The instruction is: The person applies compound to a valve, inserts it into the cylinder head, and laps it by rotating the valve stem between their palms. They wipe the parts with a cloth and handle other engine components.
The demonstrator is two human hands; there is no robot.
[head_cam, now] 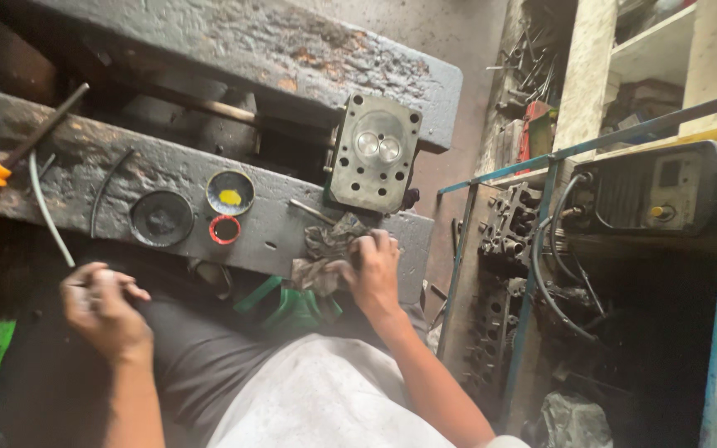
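Gripping a grey rag (329, 249) with right hand (373, 270) | left hand (101, 305) curled loose, apart | grimy workbench (126, 162), cluttered workshop

free: bench (68, 158) left part | blocked: cylinder head (373, 153), tins (230, 192), rag (329, 249) right

The right hand (373, 267) rests on a grey rag (325, 249) at the near edge of the grimy surface (85, 158), fingers curled into the cloth. The left hand (101, 305) hangs loosely closed over the dark lap, well apart from the rag — whether it holds anything cannot be told. Just beyond the rag stands a cylinder head (375, 152), tilted, two round valves showing. To its left lie a tin with yellow paste (230, 192), a red ring (225, 229) and a black lid (161, 218).
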